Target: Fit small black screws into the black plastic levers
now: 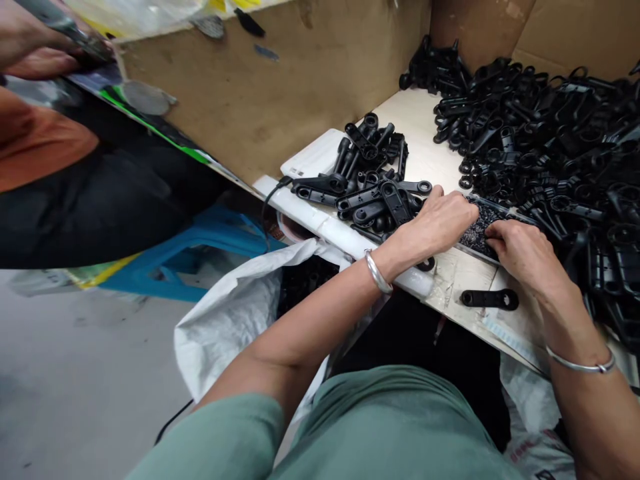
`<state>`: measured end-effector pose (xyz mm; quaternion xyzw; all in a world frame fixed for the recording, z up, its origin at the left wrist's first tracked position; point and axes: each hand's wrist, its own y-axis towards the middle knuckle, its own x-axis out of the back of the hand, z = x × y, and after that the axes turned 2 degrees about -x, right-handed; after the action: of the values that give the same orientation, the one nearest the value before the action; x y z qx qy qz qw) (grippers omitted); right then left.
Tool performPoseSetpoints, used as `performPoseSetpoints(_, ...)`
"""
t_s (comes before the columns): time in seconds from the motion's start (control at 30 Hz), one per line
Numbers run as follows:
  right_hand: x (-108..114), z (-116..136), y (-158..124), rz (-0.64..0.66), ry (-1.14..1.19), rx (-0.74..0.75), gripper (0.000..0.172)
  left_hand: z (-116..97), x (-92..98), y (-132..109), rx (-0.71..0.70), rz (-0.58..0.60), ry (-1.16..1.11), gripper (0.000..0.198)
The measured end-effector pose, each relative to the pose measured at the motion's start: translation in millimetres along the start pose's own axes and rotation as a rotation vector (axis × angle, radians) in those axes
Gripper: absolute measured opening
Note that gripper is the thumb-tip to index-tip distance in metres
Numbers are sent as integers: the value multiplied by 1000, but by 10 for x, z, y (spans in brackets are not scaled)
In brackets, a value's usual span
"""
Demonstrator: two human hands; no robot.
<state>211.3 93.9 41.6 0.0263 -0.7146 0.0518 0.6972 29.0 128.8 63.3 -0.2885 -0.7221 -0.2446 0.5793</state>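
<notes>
My left hand (pixel 443 219) is at the left end of a shallow clear tray filled with tiny dark pieces (pixel 477 230). Its fingers are curled together, and whatever they may hold is hidden. At the tray's right side, my right hand (pixel 523 252) dips its pinched fingertips among the pieces; I cannot see what is between them. One black plastic arm-shaped part (pixel 489 299) with a round hole at one end lies flat on the table below my hands. A pile of similar black parts (pixel 373 200) lies left of my left hand.
A large heap of black parts (pixel 545 133) covers the table's right side, against cardboard walls (pixel 280 87). White foam (pixel 345 237) edges the table. An open white sack (pixel 225 327) hangs below. At far left, another person's hand (pixel 40 63) holds a metal tool beside a blue stool (pixel 170 263).
</notes>
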Motion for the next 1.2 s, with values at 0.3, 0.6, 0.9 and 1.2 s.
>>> performPoseSetpoints(0.3, 59, -97, -115, -117, 375, -2, 13, -46, -83, 181, -124, 69, -39, 30)
performPoseSetpoints(0.6, 92, -123, -321, -74, 1091, -246, 22, -53, -121, 115, -103, 6, -35, 29)
performPoseSetpoints(0.9, 89, -148, -538, -118, 1242, -310, 33, -116, -173, 39, -171, -48, 68, 29)
performPoseSetpoints(1.2, 9, -162, -690, -132, 1266, -319, 29, 40, -29, 62, -11, -68, -69, 29)
